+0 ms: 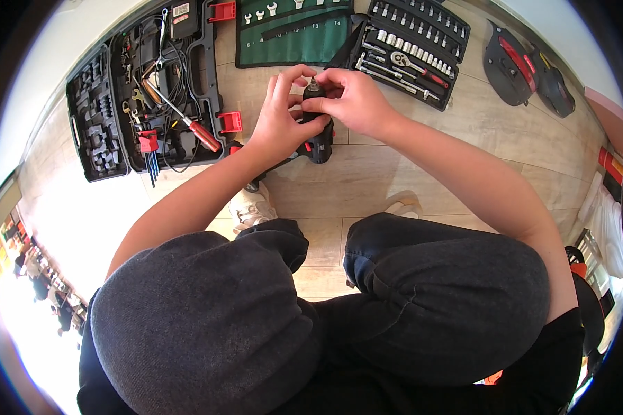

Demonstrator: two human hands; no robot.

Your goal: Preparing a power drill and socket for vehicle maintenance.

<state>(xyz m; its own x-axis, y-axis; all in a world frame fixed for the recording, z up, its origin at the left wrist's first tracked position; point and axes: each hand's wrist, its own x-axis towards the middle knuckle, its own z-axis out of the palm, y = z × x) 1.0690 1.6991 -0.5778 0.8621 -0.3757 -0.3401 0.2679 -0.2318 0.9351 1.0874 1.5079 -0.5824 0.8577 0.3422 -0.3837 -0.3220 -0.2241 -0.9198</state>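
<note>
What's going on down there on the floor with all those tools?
A person is crouched on a wooden floor, working with both hands on a black cordless drill. The left hand wraps around its body, and the right hand pinches the chuck at its front end. Spread beyond it are an open black tool case with a red-handled screwdriver, a green wrench roll and a socket set.

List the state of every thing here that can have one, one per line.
Cordless drill: on the floor, gripped by both hands.
Left hand: closed around the drill body.
Right hand: fingers at the chuck.
Black tool case: open.
Socket set case: open.
Green wrench roll: unrolled flat.
</note>
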